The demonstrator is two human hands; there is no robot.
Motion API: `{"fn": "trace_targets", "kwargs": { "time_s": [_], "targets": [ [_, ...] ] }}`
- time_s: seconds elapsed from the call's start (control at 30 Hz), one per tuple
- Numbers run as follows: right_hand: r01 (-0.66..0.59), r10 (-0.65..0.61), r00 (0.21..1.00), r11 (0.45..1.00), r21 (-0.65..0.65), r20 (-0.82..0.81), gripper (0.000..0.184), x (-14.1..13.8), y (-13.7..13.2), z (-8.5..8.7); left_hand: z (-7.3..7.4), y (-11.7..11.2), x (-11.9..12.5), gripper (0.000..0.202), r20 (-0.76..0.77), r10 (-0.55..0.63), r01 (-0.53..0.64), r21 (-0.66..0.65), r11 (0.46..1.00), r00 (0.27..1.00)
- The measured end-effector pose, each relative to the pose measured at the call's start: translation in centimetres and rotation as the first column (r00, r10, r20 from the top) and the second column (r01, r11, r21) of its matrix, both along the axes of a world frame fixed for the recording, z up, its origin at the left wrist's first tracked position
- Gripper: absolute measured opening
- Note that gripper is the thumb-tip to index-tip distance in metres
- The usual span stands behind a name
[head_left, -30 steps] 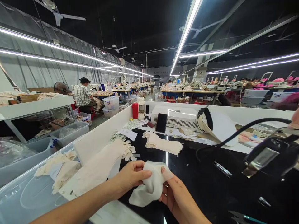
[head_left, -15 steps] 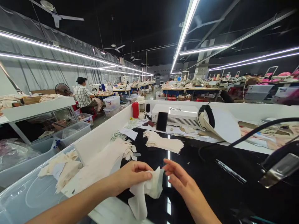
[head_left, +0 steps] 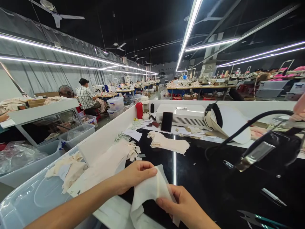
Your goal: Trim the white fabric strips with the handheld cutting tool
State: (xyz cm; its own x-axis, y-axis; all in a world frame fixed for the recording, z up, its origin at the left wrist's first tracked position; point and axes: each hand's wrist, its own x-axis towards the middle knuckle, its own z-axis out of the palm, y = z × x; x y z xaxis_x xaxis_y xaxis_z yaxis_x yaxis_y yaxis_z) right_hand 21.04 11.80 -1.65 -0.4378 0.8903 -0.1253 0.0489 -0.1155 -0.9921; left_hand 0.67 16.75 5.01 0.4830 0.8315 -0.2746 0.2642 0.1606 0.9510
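Note:
A pale, thin fabric piece point(head_left: 149, 187) with a cream strip along it stretches between my hands above the black tabletop point(head_left: 190, 171). My left hand point(head_left: 138, 175) pinches its upper edge between thumb and fingers. My right hand point(head_left: 177, 202) grips the lower right part, thumb on top and fingers behind. The fabric's lower end hangs toward the table's front edge. Beyond my hands lies a stack of cream cut pieces point(head_left: 169, 143). Left of them, a larger pile of cream fabric pieces point(head_left: 107, 163) spreads beside the white side panel.
A phone point(head_left: 166, 121) leans against a white vented box point(head_left: 182, 115). A white visor point(head_left: 232, 124) lies to its right. Thread snips point(head_left: 258, 219) and a pen point(head_left: 274, 196) are at right, near a black cable arm point(head_left: 257, 122). A clear bin point(head_left: 30, 203) stands at left. A co-worker point(head_left: 85, 97) sits farther back.
My right hand has come down and closed on the fabric, which was bunched in my left hand and is now spread out. The view has shifted slightly; the cable arm appears farther left.

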Motion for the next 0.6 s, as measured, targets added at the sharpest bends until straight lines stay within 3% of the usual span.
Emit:
{"fn": "trace_targets", "kwargs": {
  "time_s": [0.2,0.37,0.47,0.6],
  "targets": [
    [-0.016,0.019,0.994,1.0,-0.021,0.108,0.034,0.8,-1.1,1.0,-1.0,0.8,0.8,0.043,-0.096,-0.041,0.054,0.142,0.988,0.995],
    [-0.067,0.078,0.948,0.997,-0.048,0.309,0.027,2.4,-2.2,2.1,-2.8,1.5,2.6,0.031,-0.21,-0.134,0.194,0.297,0.935,0.968],
    [-0.019,0.028,0.875,1.0,-0.024,0.482,0.025,4.1,-3.1,2.3,-3.5,2.0,3.9,0.022,-0.292,-0.186,0.3,0.415,0.859,0.938],
    [0.064,-0.127,0.714,0.991,0.117,0.689,0.019,6.6,-4.9,2.4,-3.5,1.9,5.4,0.017,-0.395,-0.122,0.361,0.613,0.703,0.91]
  ]
}}
